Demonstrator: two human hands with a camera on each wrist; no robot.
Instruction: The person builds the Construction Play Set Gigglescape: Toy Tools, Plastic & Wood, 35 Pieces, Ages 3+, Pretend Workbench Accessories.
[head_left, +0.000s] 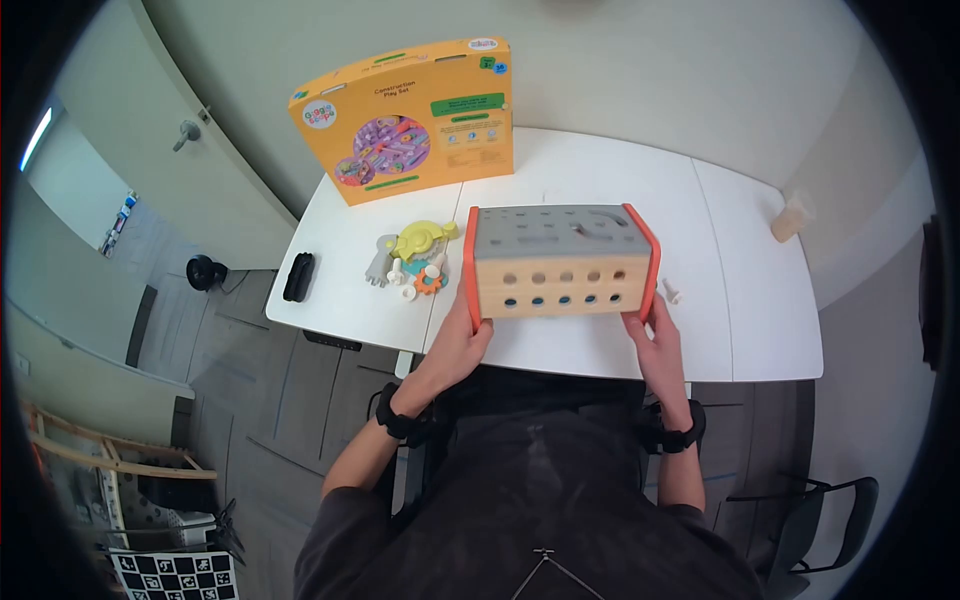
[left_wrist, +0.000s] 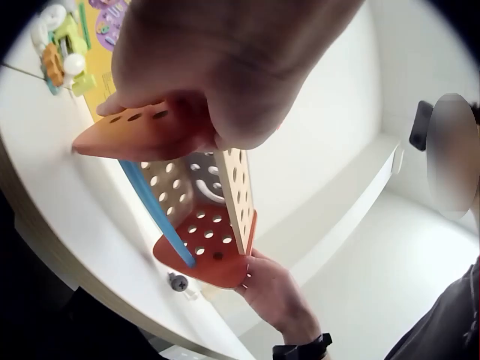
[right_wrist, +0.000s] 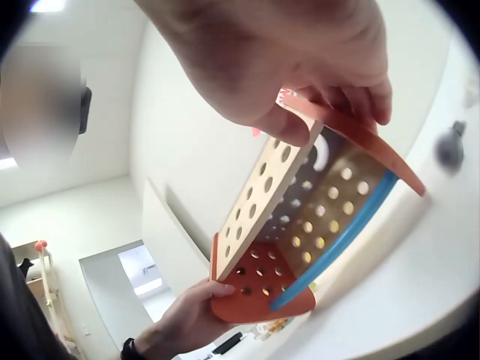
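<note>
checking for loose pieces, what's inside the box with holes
Inside the holed box, the wrist views show perforated walls, a blue bar along the open side and no loose pieces. Each view's nearer orange end panel hides part of the interior.

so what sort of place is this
Probably an office or lab-type room, judging by the plain white table, the grey floor and the black-and-white patterned board.

The box [head_left: 562, 289] is grey, beige and orange-red — hole-dotted — with a blue rod [right_wrist: 341, 241].
</note>
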